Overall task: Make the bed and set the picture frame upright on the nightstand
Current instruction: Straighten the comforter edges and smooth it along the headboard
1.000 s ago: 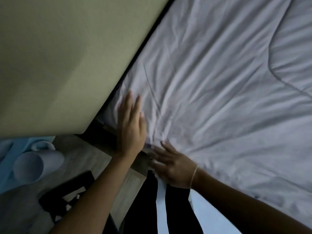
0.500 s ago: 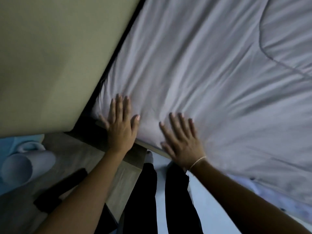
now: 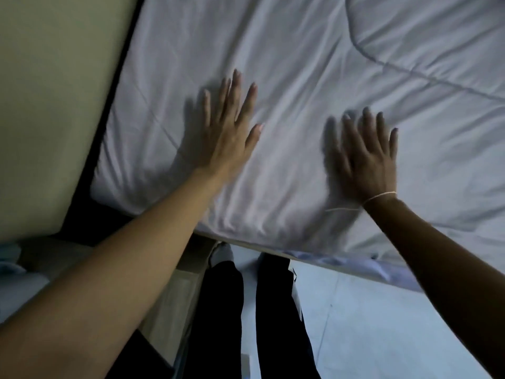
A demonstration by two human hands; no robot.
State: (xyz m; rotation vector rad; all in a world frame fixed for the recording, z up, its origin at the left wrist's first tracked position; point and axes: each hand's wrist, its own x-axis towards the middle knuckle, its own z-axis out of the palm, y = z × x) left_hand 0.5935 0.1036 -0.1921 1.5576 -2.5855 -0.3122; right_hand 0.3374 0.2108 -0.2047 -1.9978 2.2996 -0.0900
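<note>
A white, wrinkled duvet (image 3: 314, 64) covers the bed and fills most of the view; its corner lies near the bed's lower left end. My left hand (image 3: 226, 132) lies flat on the duvet near that corner, fingers straight and spread. My right hand (image 3: 366, 157), with a thin band at the wrist, presses flat on the duvet further right. A curved seam (image 3: 382, 64) runs across the upper right of the cover. The picture frame is not in view.
A beige headboard or wall panel (image 3: 54, 105) stands along the bed's left side with a dark gap beside it. A wooden nightstand top (image 3: 175, 291) shows under my left forearm. My dark trouser legs (image 3: 246, 310) stand on a pale tiled floor (image 3: 369, 324).
Both hands have slid up from the duvet's corner edge onto its top surface and spread apart, flattening the cloth. The view has shifted further over the bed.
</note>
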